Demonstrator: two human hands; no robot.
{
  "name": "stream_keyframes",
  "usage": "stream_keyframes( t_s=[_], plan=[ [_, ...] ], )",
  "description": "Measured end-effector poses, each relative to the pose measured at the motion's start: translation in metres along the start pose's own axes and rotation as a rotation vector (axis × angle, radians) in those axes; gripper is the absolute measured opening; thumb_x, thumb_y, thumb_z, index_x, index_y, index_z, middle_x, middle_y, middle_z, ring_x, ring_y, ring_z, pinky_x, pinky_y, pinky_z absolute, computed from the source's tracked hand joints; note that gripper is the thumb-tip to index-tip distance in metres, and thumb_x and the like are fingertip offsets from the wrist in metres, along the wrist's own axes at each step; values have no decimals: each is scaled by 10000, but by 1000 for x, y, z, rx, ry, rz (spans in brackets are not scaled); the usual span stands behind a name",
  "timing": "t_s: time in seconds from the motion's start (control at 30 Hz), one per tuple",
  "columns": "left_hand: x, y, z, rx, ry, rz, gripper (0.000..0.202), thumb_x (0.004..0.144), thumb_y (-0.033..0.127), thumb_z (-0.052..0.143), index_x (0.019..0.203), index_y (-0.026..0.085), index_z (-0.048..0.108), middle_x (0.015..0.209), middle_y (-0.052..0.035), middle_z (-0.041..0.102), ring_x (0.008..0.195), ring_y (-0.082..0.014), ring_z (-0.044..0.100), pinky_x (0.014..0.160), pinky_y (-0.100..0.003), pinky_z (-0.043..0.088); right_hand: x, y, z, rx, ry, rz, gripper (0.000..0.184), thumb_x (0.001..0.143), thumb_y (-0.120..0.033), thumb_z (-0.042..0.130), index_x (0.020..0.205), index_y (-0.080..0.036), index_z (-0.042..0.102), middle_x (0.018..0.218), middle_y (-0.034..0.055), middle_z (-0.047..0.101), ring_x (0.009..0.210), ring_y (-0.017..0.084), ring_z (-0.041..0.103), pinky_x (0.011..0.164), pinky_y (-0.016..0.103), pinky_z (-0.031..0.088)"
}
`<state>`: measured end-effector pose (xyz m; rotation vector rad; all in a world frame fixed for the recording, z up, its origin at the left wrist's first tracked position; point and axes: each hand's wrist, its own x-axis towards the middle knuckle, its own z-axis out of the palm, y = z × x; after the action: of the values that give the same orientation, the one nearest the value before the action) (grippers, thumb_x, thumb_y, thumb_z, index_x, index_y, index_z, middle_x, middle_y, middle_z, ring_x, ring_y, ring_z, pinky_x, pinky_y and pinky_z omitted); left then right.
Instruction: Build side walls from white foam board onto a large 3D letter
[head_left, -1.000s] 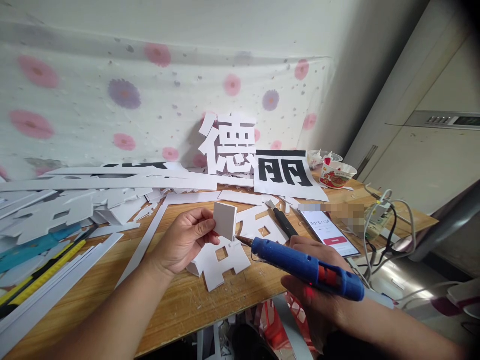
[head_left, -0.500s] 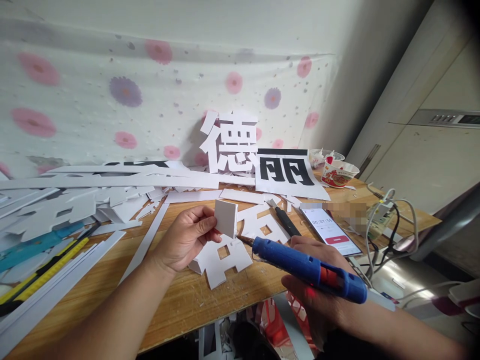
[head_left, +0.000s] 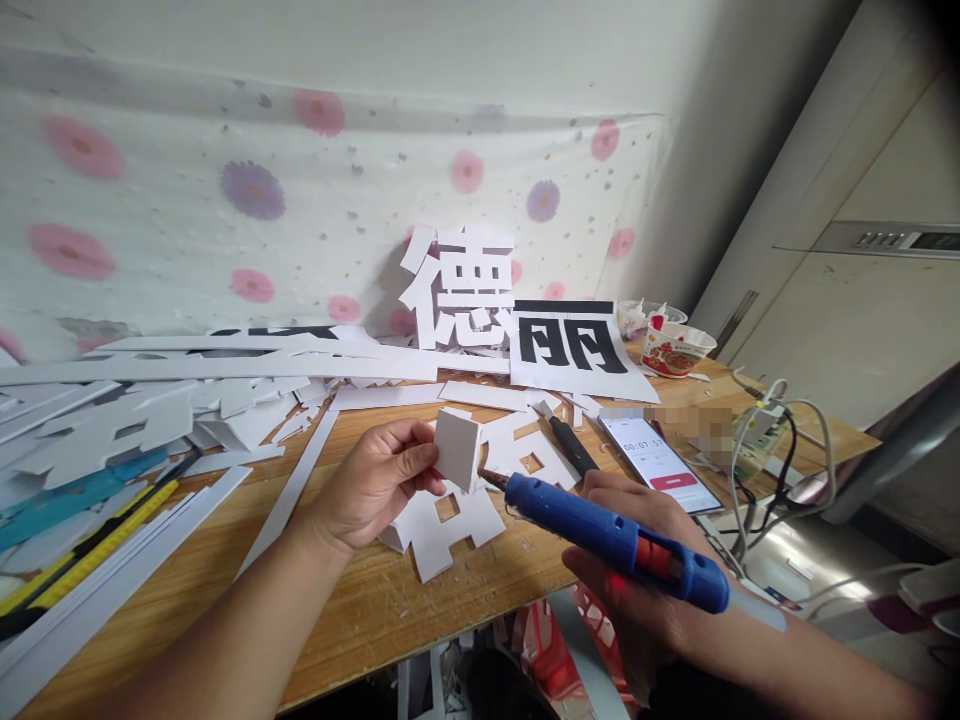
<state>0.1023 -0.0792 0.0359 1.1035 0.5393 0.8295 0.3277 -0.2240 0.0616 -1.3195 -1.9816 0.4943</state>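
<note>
Between thumb and fingers, my left hand (head_left: 386,475) pinches a small white foam board piece (head_left: 457,448), held upright above the table. My right hand (head_left: 637,570) is wrapped round a blue hot glue gun (head_left: 611,535) with a red light showing at its side. The gun's metal nozzle points left, close to the lower right edge of the piece; whether they touch I cannot tell. Below the piece lies a white cut-out shape (head_left: 469,535) with a square hole. Behind the nozzle another white cut-out (head_left: 551,445) rests beside a dark-handled cutter (head_left: 568,440).
A white foam character (head_left: 457,290) stands against the flowered sheet, with a printed character paper (head_left: 577,350) beside it. White strips and scraps (head_left: 142,425) cover the left, near a yellow-black knife (head_left: 90,545). A phone (head_left: 660,465), cables (head_left: 787,440) and a paper bowl (head_left: 677,350) are at right.
The small foam piece in my left hand has shifted slightly right and down and turned a little. The glue gun has stayed almost in place.
</note>
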Motion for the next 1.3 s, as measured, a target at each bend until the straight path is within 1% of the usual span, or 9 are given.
stream_keyframes(
  t_s=[0.17, 0.3, 0.4, 0.53, 0.7, 0.9, 1.0, 1.13, 1.3],
  plan=[
    [0, -2, -1, 15, -48, -13, 252, 659, 305, 829, 735, 127, 667, 652, -16, 651, 534, -79, 590, 522, -154, 502, -4, 3, -1, 31, 121, -3, 215, 832, -248, 545, 645, -218, 441, 663, -11, 490, 590, 123, 479, 533, 280, 420],
    [0, -2, -1, 30, -84, -31, 254, 670, 313, 820, 767, 121, 684, 669, -28, 651, 542, -81, 587, 519, -156, 491, -4, 1, -2, 52, 147, -10, 63, 826, -226, 552, 765, -235, 566, 760, 28, 588, 679, 169, 571, 588, 328, 480],
    [-1, -2, -2, 76, -105, -51, 247, 685, 304, 808, 792, 111, 697, 685, -46, 664, 555, -95, 599, 544, -175, 501, -5, 0, -4, 48, 153, 0, 49, 831, -218, 562, 822, -245, 603, 792, 26, 628, 698, 175, 606, 600, 326, 508],
    [0, 3, -8, 163, -97, -13, 226, 728, 289, 767, 861, 115, 709, 781, -83, 701, 639, -132, 634, 610, -224, 519, -10, 3, -4, 37, 147, 12, 53, 838, -217, 591, 798, -249, 605, 820, 24, 646, 724, 186, 634, 620, 327, 538],
    [1, 13, -20, 318, -144, 38, 215, 712, 294, 770, 837, 129, 713, 816, -95, 704, 718, -170, 643, 670, -277, 513, -14, 5, -4, 38, 125, 2, 116, 823, -238, 624, 722, -266, 575, 818, 17, 649, 753, 210, 648, 585, 324, 545],
    [0, 21, -18, 576, -162, 123, 60, 726, 233, 717, 724, 175, 706, 725, -22, 641, 673, -123, 554, 646, -233, 452, -10, 0, -3, -2, -9, -10, 129, 825, -170, 577, 774, -285, 604, 837, 4, 652, 768, 193, 650, 645, 322, 562],
    [0, 24, -15, 705, -224, 109, 72, 727, 254, 696, 708, 185, 704, 721, -23, 631, 675, -139, 545, 641, -243, 437, -12, 1, 0, 31, 53, 21, 112, 827, -204, 584, 829, -302, 638, 886, 13, 659, 837, 218, 650, 660, 345, 564],
    [1, 23, -18, 891, -314, 144, 99, 780, 274, 641, 777, 204, 711, 791, -30, 627, 741, -160, 556, 693, -254, 427, -14, 5, 2, 27, 93, 50, 118, 826, -209, 594, 838, -307, 660, 853, 29, 657, 803, 223, 649, 622, 344, 558],
    [3, 22, -23, 1079, -303, 241, 126, 816, 279, 597, 788, 228, 709, 828, -25, 566, 777, -168, 536, 725, -260, 420, -15, 10, 1, 15, 113, 65, 55, 822, -255, 620, 778, -284, 637, 841, 27, 665, 745, 208, 643, 574, 334, 550]
  ],
)
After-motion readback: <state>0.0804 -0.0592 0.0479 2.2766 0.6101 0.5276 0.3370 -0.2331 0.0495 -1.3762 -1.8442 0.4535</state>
